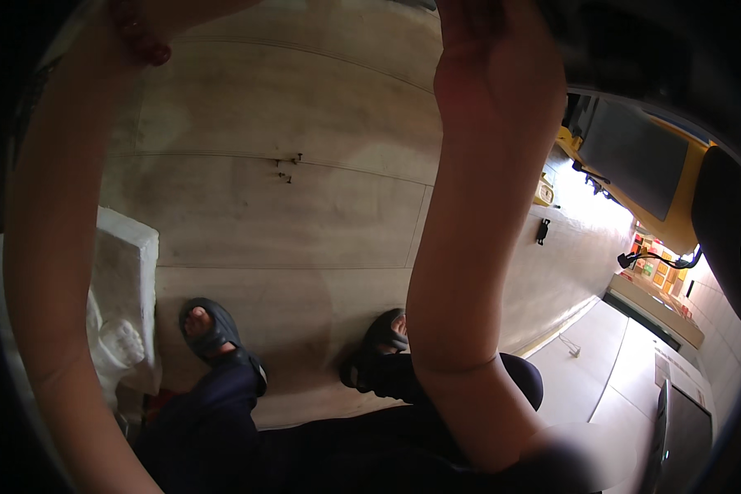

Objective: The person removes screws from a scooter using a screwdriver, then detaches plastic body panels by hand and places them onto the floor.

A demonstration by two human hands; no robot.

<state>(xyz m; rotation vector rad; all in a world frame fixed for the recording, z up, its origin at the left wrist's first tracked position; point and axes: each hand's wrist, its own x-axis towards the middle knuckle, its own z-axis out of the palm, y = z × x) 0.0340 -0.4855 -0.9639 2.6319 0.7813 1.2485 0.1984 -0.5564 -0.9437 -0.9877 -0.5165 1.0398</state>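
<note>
Both my bare arms reach up to the upper edge of the head view. My left hand (196, 10) is cut off there, just past a red bead bracelet (144, 41) on the wrist, so its fingers do not show. My right hand (500, 66) is raised with the wrist and heel of the palm in sight. Its fingers run into shadow at the top, beside a large dark object (642, 53). Whether either hand holds anything is hidden.
Several small dark screw-like pieces (288, 169) lie on the tiled floor (280, 222). A white foam box (150, 247) with clear plastic stands left of my sandalled feet (214, 329). On the right are a yellow and grey machine (634, 156) and a dark screen (683, 440).
</note>
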